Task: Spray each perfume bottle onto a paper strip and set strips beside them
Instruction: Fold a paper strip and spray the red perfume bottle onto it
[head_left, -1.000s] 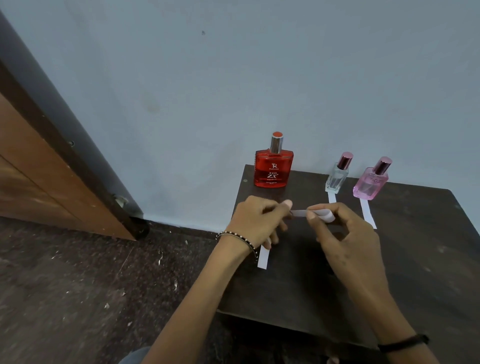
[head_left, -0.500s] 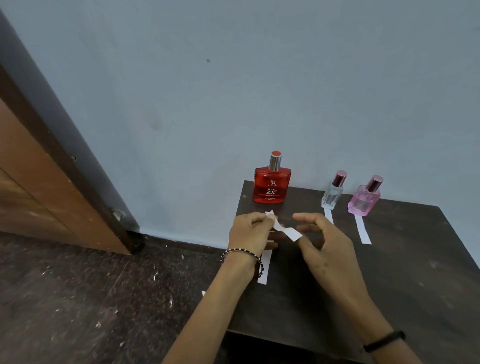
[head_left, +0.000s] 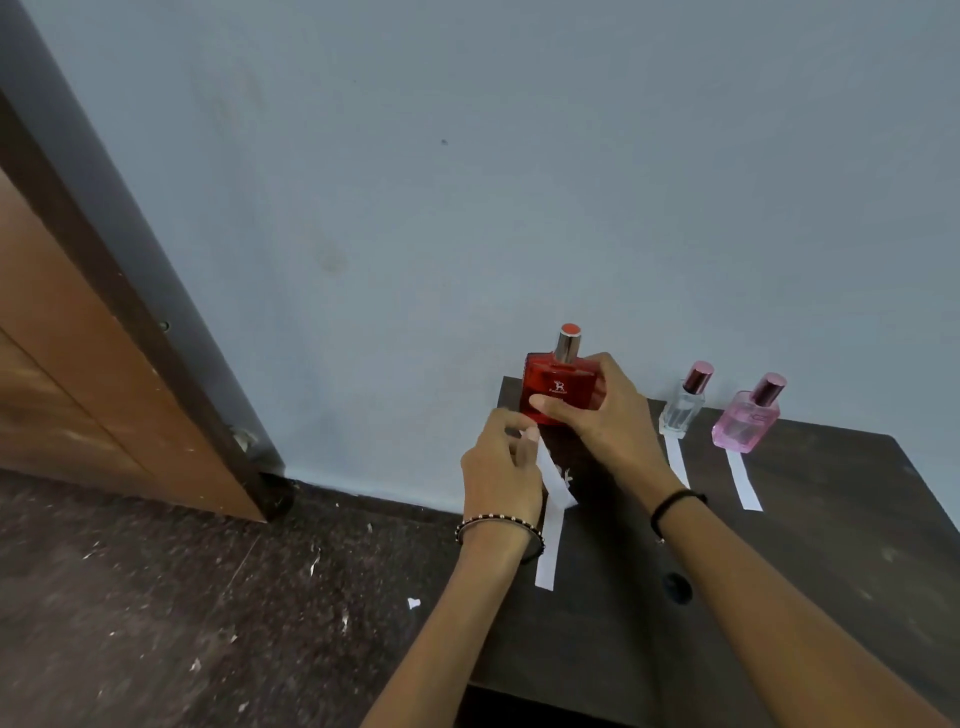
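Since the previous frame the right hand has let go of the paper and moved to the back left corner of the table, where it grips the red bottle. Its thumb lies across the front face and the other fingers are curled round the right side. The bottle stands upright, with its silver spray head and red cap clear above the hand. The thumb and the left hand cover its base, so contact with the table cannot be confirmed; it appears slightly raised. The left hand is just in front of the bottle, near the left edge, with thumb and fingertips pinching the upper end of the loose strip. That strip hangs down and to the right with a twist in it. Below it a flat strip lies on the table parallel to the left edge, its upper part hidden behind the left hand and the loose strip. Along the back edge, to the right, stand the clear bottle and the pink bottle, both upright and capped. A white strip lies directly in front of each: the middle strip touches the clear bottle's base and the right strip touches the pink bottle's base.
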